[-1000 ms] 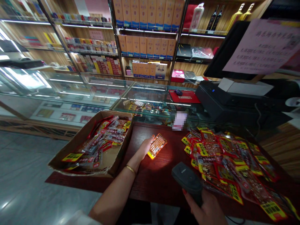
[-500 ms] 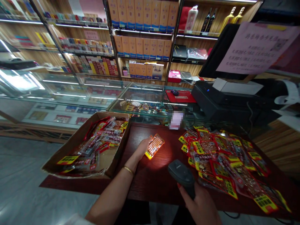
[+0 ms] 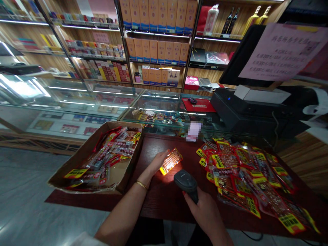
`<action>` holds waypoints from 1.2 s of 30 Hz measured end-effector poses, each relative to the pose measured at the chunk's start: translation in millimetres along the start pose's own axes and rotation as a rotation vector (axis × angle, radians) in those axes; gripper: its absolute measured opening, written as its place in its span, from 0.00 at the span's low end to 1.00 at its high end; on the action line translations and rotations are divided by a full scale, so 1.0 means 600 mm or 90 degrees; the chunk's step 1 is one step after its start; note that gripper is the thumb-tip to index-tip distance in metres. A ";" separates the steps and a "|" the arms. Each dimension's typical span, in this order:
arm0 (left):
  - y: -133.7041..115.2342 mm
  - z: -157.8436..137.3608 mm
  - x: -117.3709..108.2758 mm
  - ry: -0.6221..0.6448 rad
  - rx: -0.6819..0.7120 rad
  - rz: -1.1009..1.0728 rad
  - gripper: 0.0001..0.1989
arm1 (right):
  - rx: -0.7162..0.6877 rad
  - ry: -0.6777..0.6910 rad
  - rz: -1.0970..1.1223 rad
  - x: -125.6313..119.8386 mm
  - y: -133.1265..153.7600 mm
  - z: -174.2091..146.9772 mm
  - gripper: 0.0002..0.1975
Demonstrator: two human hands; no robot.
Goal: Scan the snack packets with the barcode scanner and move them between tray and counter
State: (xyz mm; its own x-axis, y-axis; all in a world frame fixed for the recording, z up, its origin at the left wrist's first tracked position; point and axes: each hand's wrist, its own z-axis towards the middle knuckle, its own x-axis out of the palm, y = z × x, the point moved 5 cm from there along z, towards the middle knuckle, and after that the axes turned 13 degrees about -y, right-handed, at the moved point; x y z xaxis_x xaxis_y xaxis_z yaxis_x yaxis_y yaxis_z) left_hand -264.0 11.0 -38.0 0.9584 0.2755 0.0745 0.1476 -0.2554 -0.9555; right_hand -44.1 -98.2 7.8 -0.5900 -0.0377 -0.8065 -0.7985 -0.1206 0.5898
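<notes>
Left hand (image 3: 159, 162) grips a shiny orange packet (image 3: 171, 161), right hand (image 3: 207, 209) a scanner (image 3: 185, 181), a box (image 3: 117, 171) of packets (image 3: 101, 157) at the table's (image 3: 164, 204) left edge.

Looks like a shop, stocked with rows of matching boxes (image 3: 158, 17) and bottles (image 3: 227, 23) on lit wall shelves (image 3: 159, 33), fitted with glass display cases (image 3: 131, 105) and equipped with a handheld scanner (image 3: 186, 182).

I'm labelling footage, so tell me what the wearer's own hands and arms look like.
The left hand is gloveless, with a thin gold-coloured bangle at the wrist and a pale sleeve further up. The right hand is gloveless, with a red nail; no bracelet shows there.
</notes>
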 end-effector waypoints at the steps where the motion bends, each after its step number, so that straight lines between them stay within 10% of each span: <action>1: 0.001 0.001 0.000 0.001 0.002 0.002 0.32 | 0.000 0.000 -0.003 0.002 0.000 0.003 0.17; 10: -0.003 -0.004 0.011 0.062 -0.028 -0.045 0.23 | 0.033 -0.051 0.065 0.010 -0.009 0.017 0.16; 16: 0.010 0.010 0.004 0.030 -0.019 -0.068 0.20 | 0.207 -0.069 0.559 0.040 -0.058 0.005 0.22; 23: 0.013 0.015 0.021 0.030 0.015 -0.063 0.32 | 0.257 -0.071 0.824 0.068 -0.099 0.000 0.27; 36: -0.108 0.008 0.450 0.315 0.046 0.062 0.13 | 0.254 -0.151 0.976 0.062 -0.122 0.006 0.21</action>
State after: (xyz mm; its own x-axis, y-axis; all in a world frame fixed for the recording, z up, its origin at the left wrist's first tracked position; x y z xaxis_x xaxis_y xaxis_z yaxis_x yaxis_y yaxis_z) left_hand -16.2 106.3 42.8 0.9703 -0.2230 0.0940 0.0517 -0.1884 -0.9807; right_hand -8.0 -86.9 -65.6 -0.8001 0.2784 0.5313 0.5811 0.1401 0.8017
